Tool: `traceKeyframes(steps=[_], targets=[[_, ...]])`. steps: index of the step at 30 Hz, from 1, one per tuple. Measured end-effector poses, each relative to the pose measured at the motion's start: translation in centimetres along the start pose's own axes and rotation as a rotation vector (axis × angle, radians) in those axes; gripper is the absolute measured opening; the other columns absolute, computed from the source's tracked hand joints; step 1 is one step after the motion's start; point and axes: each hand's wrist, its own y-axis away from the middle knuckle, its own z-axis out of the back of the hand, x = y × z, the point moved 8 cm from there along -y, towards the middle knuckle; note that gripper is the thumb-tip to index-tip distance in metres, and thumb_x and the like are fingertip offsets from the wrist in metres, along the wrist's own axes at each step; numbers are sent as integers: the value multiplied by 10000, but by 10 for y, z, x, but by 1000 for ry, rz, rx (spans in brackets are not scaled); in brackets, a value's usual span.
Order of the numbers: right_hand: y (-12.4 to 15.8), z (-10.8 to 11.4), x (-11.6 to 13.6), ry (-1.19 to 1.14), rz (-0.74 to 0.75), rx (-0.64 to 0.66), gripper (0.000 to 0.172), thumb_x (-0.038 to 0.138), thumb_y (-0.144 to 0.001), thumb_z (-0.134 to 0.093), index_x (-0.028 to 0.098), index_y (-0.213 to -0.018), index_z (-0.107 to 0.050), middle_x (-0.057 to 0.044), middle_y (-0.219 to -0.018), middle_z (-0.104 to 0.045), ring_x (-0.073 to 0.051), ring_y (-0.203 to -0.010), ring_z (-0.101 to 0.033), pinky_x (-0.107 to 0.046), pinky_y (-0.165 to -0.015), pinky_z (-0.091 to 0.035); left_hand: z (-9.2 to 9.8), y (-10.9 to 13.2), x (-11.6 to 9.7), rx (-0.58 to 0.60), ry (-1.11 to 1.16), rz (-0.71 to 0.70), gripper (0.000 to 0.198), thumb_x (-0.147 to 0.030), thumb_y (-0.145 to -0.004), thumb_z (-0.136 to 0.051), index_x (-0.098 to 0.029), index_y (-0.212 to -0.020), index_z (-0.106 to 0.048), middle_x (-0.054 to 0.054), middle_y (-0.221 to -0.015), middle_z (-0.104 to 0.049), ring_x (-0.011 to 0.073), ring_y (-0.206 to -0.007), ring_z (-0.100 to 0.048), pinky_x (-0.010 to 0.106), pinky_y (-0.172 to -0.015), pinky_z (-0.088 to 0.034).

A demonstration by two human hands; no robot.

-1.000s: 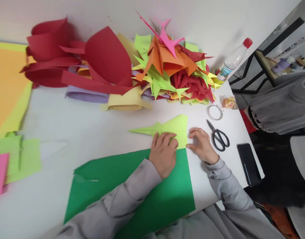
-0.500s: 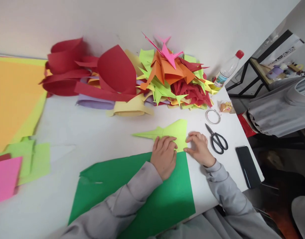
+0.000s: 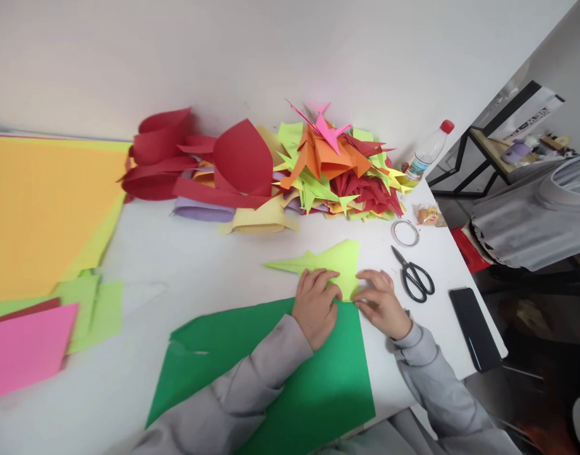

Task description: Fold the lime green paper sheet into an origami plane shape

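A folded lime-green paper [image 3: 343, 259] with a long point toward the left lies on the white table, just above the top edge of a large green sheet [image 3: 318, 385]. My left hand [image 3: 317, 309] rests on the paper's lower part, its fingers bent and pressing down. At the paper's right edge is my right hand [image 3: 382, 304], its thumb and forefinger close to the lower right corner with a gap between them. Black-handled scissors [image 3: 416, 278] lie to the right of my right hand.
Folded paper pieces [image 3: 335, 161] pile up along the wall beside red curved paper [image 3: 242, 155]. Orange sheets [image 3: 43, 215] and a pink sheet [image 3: 29, 344] are on the left. A tape roll [image 3: 405, 233], bottle [image 3: 429, 151], wrapped snack [image 3: 428, 215] and phone [image 3: 476, 328] stand or lie right.
The view has shifted, so the table's contents appear lower and further right. My right thumb and forefinger stay at the paper's right edge; my left hand stays on the paper.
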Motion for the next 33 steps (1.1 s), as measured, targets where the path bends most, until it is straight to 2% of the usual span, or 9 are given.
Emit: traceKeyframes(steps=[6,11,13,15,16,19,24,28,33], targets=[[0,2,-3,-40,50,-94,121,272,-817,-643,233,-928,-668,-84,-1170,-590,-247,-1176,-499,-502,-1065,-221,1,5,-4,-119,41,-58,250,-9,-710,-434,-210,-763,-573,70,-1109,-642,268,-1137,-505,567,-1046,-308],[-2,7,-3,-83,65,-160,126,328,-860,-610,228,-898,-677,-83,-1118,-617,-235,-1126,-538,-469,-1025,-288,39,-2,9,-295,-3,-59,262,-32,-815,-365,-194,-907,-549,87,-1140,-639,217,-1169,-524,517,-1110,-236],[-3,10,-2,-115,72,-190,137,330,-875,-592,224,-876,-677,-79,-1081,-633,-223,-1090,-561,-452,-1000,-325,49,-15,30,-191,-95,14,236,-80,-820,-410,-177,-958,-576,95,-1117,-648,220,-1109,-558,458,-1073,-313],[-4,13,-2,-148,82,-221,146,331,-881,-585,218,-857,-676,-74,-1047,-646,-213,-1057,-578,-438,-973,-359,51,-26,62,21,-251,190,230,-217,-807,-542,-162,-1021,-605,123,-1165,-621,280,-1098,-552,447,-974,-398],[-5,13,-2,-160,88,-234,150,331,-883,-584,216,-853,-675,-72,-1035,-649,-210,-1045,-582,-432,-960,-372,55,-30,73,50,-282,237,295,-281,-778,-605,-144,-1039,-616,151,-1144,-620,327,-1064,-560,478,-918,-420],[-6,14,-2,-171,98,-261,155,332,-882,-587,210,-843,-674,-69,-1012,-657,-207,-1028,-584,-422,-932,-393,50,-38,89,220,-335,260,375,-395,-739,-674,-176,-1042,-642,134,-1107,-623,343,-1034,-562,480,-882,-412],[-5,20,8,-58,131,-320,144,320,-888,-588,202,-855,-662,-64,-994,-661,-208,-1045,-570,-443,-962,-362,41,-45,82,288,-320,252,262,-352,-700,-723,-181,-870,-623,88,-947,-655,301,-951,-595,403,-817,-413],[-7,29,42,213,199,-353,117,270,-897,-577,196,-957,-646,-72,-1051,-657,-232,-1134,-515,-493,-1041,-276,40,-42,70,299,-258,249,208,-302,-720,-705,-208,-754,-522,-8,-692,-627,213,-711,-623,289,-648,-404],[-15,44,85,599,119,-479,290,272,-899,-574,179,-1173,-588,-134,-1223,-602,-301,-1240,-427,-575,-1078,-150,47,-30,53,205,-193,211,261,-273,-733,-690,-224,-851,-463,-49,-675,-617,175,-644,-620,249,-569,-386]])
